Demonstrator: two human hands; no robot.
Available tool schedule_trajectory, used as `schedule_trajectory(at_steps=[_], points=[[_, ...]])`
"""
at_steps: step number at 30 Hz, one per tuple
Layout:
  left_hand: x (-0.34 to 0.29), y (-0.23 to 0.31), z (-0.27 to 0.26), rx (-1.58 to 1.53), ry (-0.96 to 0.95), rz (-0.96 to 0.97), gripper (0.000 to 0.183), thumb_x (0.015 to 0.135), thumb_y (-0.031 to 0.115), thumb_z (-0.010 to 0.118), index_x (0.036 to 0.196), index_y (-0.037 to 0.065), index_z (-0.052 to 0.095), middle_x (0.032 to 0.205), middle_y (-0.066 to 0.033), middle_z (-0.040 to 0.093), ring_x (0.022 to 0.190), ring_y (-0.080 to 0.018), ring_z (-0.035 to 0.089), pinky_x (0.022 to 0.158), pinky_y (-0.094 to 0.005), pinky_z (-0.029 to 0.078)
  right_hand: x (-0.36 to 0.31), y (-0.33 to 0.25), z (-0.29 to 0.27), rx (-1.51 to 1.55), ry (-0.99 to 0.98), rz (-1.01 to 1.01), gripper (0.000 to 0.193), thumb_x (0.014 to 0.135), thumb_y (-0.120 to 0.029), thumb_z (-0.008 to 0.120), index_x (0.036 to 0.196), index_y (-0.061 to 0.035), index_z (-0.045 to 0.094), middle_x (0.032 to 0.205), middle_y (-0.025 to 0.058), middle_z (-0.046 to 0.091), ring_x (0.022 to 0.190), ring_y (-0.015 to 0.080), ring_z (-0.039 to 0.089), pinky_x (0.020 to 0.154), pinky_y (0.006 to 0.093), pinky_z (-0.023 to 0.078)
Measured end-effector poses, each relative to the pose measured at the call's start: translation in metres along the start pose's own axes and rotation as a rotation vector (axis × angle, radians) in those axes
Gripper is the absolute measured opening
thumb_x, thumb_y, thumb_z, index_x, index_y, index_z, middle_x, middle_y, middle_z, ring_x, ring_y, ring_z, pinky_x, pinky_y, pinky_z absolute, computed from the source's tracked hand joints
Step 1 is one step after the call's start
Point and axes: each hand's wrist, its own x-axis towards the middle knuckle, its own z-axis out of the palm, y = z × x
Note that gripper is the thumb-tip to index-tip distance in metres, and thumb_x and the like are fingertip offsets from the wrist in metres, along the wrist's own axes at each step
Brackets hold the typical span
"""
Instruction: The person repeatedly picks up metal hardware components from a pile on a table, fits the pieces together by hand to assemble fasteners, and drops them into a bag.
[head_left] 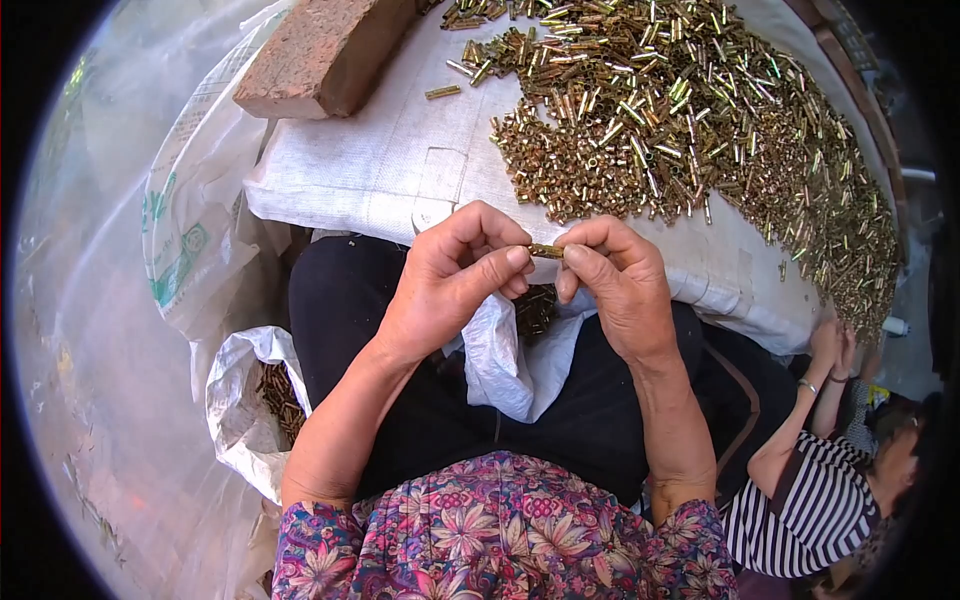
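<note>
Over my lap, at the near edge of the cloth-covered table, a slim brass-coloured metal cylinder (545,251) spans the gap between my two hands. My left hand (450,265) pinches its left end between thumb and fingertips. The right end is pinched the same way by my right hand (622,285). Beyond them spreads a wide pile of similar brass-coloured cylinders (650,100), with many short ring-like pieces (560,165) along its near side. Below my hands, a white plastic bag (498,365) sits between my knees, with dark metal pieces (537,308) visible inside its mouth.
A reddish brick (310,60) rests on the white woven cover (370,170) at the far left. Another white bag (232,420), holding brownish metal pieces, stands left of my leg. At the right, a person in a striped top (800,510) reaches toward the pile's near end.
</note>
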Motion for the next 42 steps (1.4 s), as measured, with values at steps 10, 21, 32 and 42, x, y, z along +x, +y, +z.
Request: schedule_trajectory(at_steps=[10, 21, 32, 42], points=[[-0.003, 0.003, -0.003, 0.087, -0.22, -0.05, 0.007, 0.091, 0.006, 0.063, 0.091, 0.001, 0.059, 0.074, 0.0021, 0.057, 0.067, -0.0037, 0.052, 0.061, -0.0208, 0.045, -0.01, 0.0, -0.007, 0.178, -0.187, 0.216, 0.012, 0.095, -0.011, 0.058, 0.096, 0.0002, 0.058, 0.076, 0.0045, 0.059, 0.061, 0.0098, 0.056, 0.057, 0.0235, 0.047], [-0.003, -0.005, -0.004, 0.091, -0.041, -0.116, 0.006, 0.089, 0.004, 0.061, 0.092, -0.001, 0.062, 0.08, -0.0029, 0.064, 0.07, -0.0082, 0.061, 0.066, -0.0227, 0.051, -0.018, 0.009, 0.004, 0.01, 0.001, 0.112, 0.011, 0.096, -0.01, 0.056, 0.096, 0.0002, 0.057, 0.076, 0.0039, 0.059, 0.061, 0.0087, 0.055, 0.057, 0.023, 0.047], [-0.003, 0.0, -0.002, 0.34, -0.14, -0.012, 0.007, 0.089, 0.004, 0.062, 0.092, -0.002, 0.064, 0.077, -0.0019, 0.064, 0.07, -0.0058, 0.059, 0.065, -0.0212, 0.049, -0.022, 0.008, -0.003, 0.059, -0.052, 0.139, 0.012, 0.096, -0.012, 0.057, 0.096, 0.0005, 0.057, 0.077, 0.005, 0.058, 0.061, 0.009, 0.055, 0.056, 0.0239, 0.047], [-0.012, -0.007, -0.001, -0.146, -0.462, -0.251, 0.013, 0.091, 0.012, 0.066, 0.097, 0.002, 0.06, 0.079, 0.0003, 0.061, 0.071, -0.0059, 0.057, 0.064, -0.022, 0.049, -0.036, 0.009, -0.009, 0.48, -0.339, 0.282, 0.013, 0.094, -0.013, 0.059, 0.093, -0.0002, 0.056, 0.072, 0.0064, 0.058, 0.055, 0.0125, 0.054, 0.051, 0.0256, 0.045]])
